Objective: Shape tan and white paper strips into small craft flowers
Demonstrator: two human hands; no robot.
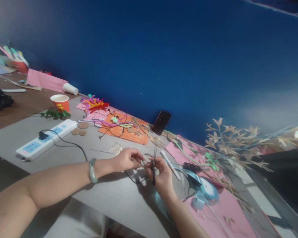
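Note:
My left hand (129, 159), a pale green bangle (92, 171) at its wrist, hovers above the grey table with its fingers curled together. Close to its right, my right hand (161, 175) grips small dark-handled scissors (153, 172), their thin blades pointing up and away. Between the two hands is a small pale, rounded piece (147, 158); blur hides what it is and whether the left fingertips hold it. A white pen (172, 167) lies just right of my right hand. Thin pale sticks (118, 149) lie beyond my left hand.
A white power strip (47, 140) with a plugged-in black cable lies left, near a red paper cup (60, 103). A phone (161, 122) leans against the blue wall (149, 59). Orange card (136, 136), pipe cleaners (96, 104), blue ribbon (200, 201) and dried leaves (221, 132) lie around.

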